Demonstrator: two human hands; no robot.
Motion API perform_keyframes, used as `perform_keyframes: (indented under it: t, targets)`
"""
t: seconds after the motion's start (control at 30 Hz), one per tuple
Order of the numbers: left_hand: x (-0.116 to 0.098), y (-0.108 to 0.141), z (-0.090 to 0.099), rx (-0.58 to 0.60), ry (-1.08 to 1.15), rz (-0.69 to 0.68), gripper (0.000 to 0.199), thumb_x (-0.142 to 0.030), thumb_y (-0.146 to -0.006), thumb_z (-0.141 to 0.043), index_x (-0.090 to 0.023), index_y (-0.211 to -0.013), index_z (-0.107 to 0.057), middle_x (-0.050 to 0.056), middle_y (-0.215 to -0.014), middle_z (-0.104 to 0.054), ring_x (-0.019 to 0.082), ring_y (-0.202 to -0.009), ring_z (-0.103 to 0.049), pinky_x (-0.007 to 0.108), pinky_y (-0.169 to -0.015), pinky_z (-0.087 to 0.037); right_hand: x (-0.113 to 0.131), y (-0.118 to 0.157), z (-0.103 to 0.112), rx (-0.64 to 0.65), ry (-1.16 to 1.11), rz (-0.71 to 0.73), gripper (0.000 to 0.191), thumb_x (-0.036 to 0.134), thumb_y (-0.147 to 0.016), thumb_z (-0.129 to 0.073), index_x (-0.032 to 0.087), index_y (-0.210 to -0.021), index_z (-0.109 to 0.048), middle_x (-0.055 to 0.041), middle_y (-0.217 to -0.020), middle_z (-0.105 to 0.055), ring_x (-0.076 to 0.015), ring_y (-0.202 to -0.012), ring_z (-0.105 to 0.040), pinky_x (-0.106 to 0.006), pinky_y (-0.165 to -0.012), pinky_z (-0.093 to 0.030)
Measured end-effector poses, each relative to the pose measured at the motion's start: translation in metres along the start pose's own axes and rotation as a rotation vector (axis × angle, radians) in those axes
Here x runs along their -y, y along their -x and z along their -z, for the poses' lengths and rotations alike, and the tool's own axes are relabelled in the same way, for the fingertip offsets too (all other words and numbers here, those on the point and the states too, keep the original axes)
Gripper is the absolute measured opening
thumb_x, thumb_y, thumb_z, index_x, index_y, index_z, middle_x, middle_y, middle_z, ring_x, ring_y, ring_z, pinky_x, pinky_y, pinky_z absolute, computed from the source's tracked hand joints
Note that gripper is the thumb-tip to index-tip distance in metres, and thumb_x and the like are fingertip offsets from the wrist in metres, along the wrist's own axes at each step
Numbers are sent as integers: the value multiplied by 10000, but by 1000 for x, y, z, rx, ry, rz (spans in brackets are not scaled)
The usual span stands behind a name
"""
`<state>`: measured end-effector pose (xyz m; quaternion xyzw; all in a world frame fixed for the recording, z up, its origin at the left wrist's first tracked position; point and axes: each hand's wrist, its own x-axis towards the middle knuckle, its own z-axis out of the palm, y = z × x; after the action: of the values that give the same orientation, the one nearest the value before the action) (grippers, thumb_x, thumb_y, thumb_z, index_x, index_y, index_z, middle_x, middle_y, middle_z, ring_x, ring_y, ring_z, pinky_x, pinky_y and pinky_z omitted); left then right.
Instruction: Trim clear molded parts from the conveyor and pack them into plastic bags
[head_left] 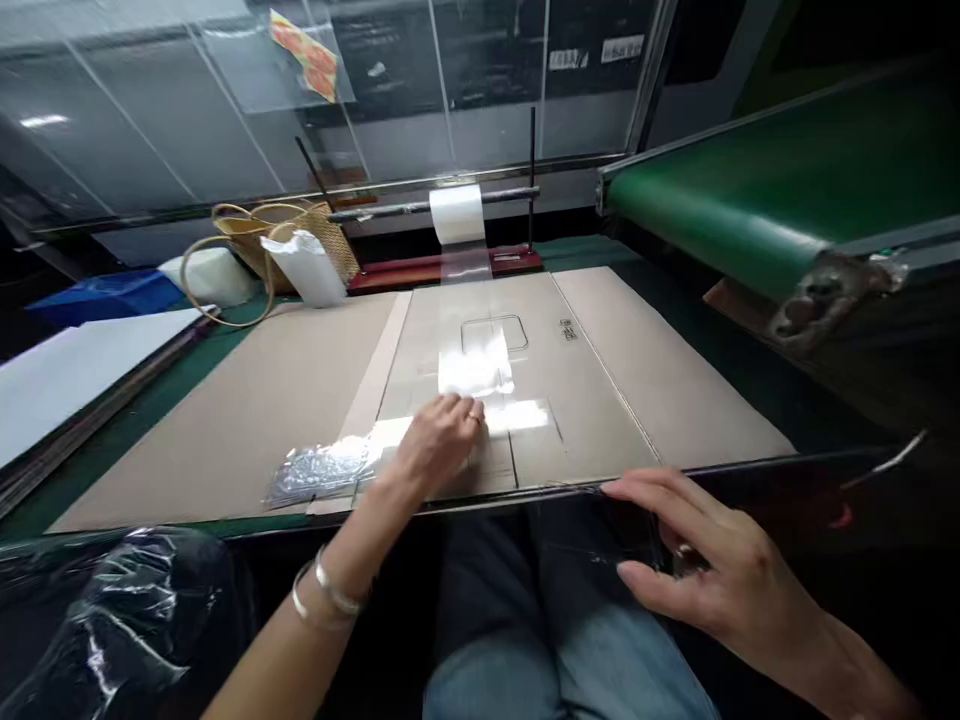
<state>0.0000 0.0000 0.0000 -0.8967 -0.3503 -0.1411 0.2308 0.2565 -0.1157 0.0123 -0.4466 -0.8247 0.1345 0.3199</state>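
Observation:
My left hand (442, 437) is closed, its curled fingers pressed onto a strip of clear plastic film (474, 360) over the flat brown cardboard (585, 410). Whether it pinches the film's edge is hidden. Beside it, a crumpled clear plastic packet (319, 472) lies toward the front edge. My right hand (705, 550) is at the front edge of the table, thumb and forefinger apart. A small metallic glint shows among its lower fingers; I cannot make out what it is. The film runs down from a roll (457, 213) on a horizontal bar.
A green conveyor belt (750, 190) juts in at the right. Back left stand a woven basket (326, 240), a white roll (307, 265) and a blue container (109, 293). White sheets (90, 365) are stacked at left. Black plastic (142, 620) bulges below the table's left front.

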Motion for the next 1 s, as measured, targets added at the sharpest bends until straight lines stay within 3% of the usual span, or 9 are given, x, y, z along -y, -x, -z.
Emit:
perform_keyframes:
  t: [0.17, 0.3, 0.43, 0.57, 0.73, 1.0]
  targets:
    - [-56, 49, 25, -69, -37, 79, 245, -50, -825, -451, -37, -1014, -607, 162, -986, -667, 259, -885, -622, 400, -763, -511, -15, -7, -2, 62, 13, -68, 351, 285, -798, -546, 287, -1139, -464, -34, -1077, -506, -49, -529, -514, -189, -496, -489]
    - [-81, 69, 27, -99, -5, 189, 285, -61, -799, -519, -85, -1072, -600, 131, -1091, -642, 258, -974, -599, 414, -853, -480, -21, -42, -12, 154, 69, -49, 332, 356, -813, -530, 282, -1135, -494, -31, -1109, -526, -75, -566, -565, -226, -520, -488]
    - [-88, 76, 23, -111, 96, 301, 338, -56, -810, -500, -113, -1135, -573, 105, -1168, -606, 276, -1107, -526, 438, -913, -450, -22, -87, -32, 225, 200, -15, 353, 370, -821, -519, 284, -1164, -508, -7, -1166, -535, -131, -710, -619, -276, -606, -498]
    - [-92, 81, 18, -128, 160, 358, 366, -49, -826, -473, -108, -1182, -537, 108, -1219, -569, 283, -1189, -456, 454, -943, -425, -21, -115, -55, 297, 251, 7, 335, 379, -816, -516, 273, -1132, -543, 13, -1148, -561, -153, -754, -620, -281, -597, -470]
    - [-98, 85, 16, -135, 203, 411, 388, -56, -830, -480, -116, -1212, -506, 96, -1260, -536, 283, -1233, -405, 482, -975, -374, -22, -126, -72, 321, 194, 5, 313, 377, -797, -533, 285, -1095, -564, 37, -1131, -572, -149, -801, -611, -265, -610, -443]
    - [-97, 82, 20, -135, 270, 467, 361, -94, -854, -468, -163, -1206, -512, 60, -1261, -539, 250, -1236, -408, 482, -1001, -317, -25, -129, -77, 371, 161, -3, 329, 398, -797, -536, 298, -1109, -555, 34, -1171, -547, -154, -864, -598, -273, -682, -448]
